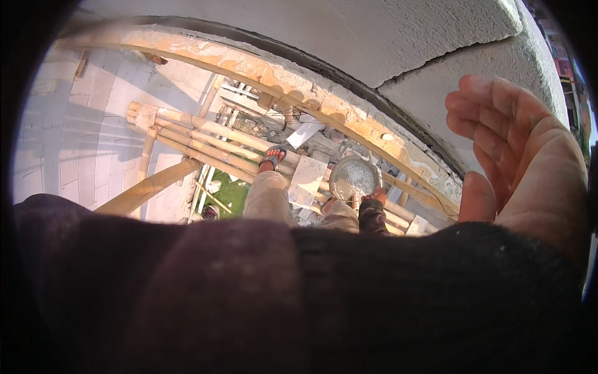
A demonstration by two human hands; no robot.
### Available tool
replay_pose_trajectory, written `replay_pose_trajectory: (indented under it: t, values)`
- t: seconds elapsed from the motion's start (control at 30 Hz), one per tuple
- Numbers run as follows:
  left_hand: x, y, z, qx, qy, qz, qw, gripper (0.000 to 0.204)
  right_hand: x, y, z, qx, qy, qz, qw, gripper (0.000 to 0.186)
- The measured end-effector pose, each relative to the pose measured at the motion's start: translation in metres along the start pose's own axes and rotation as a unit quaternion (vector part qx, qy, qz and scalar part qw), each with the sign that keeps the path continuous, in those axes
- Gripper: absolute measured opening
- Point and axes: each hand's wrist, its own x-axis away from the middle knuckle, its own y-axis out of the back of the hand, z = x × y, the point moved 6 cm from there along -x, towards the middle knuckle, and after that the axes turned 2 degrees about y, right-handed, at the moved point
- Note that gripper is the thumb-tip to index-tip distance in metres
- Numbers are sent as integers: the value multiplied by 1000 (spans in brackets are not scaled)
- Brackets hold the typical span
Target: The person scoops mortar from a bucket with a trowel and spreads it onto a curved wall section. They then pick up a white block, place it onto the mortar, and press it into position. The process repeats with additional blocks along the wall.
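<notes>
Slab (430, 106), one: pale grey, rough and granular, scored by a single jagged dark line; lies beyond the pan and to its right, its edge curving past it.
Right grip (520, 146), one, mine: bare, fingers curved and close together, thumb standing apart, palm holding nothing; right of the pan, in front of the slab. Whether I touch the slab I cannot tell.
Left grip, mine: out of sight; its state I cannot tell.
Pan (334, 181), one: round, metallic-looking, with grey, wet-looking contents.
Small-looking hand (375, 197), one: dark-sleeved, at the pan's near rim; its owner I cannot tell.
Sandalled foot (272, 157), one plainly seen: left of the pan.
Square board (308, 179), one: pale, just left of the pan.
Poles (218, 132), at least three: pale, round, side by side, left of the pan.
Green patch (229, 194), one: farther left of the pan, lower down.
</notes>
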Motion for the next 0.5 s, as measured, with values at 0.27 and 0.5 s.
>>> replay_pose_trajectory:
  t: [0.27, 0.5]
  values:
    - [24, 4, 23, 14, 19, 10, 1000, 29, 30, -105, -17, 54, -20, 99, 993, 41]
    - [61, 32, 56, 19, 97, 17, 995, 28, -6, -228, -88, 188, 13, 192, 963, 40]
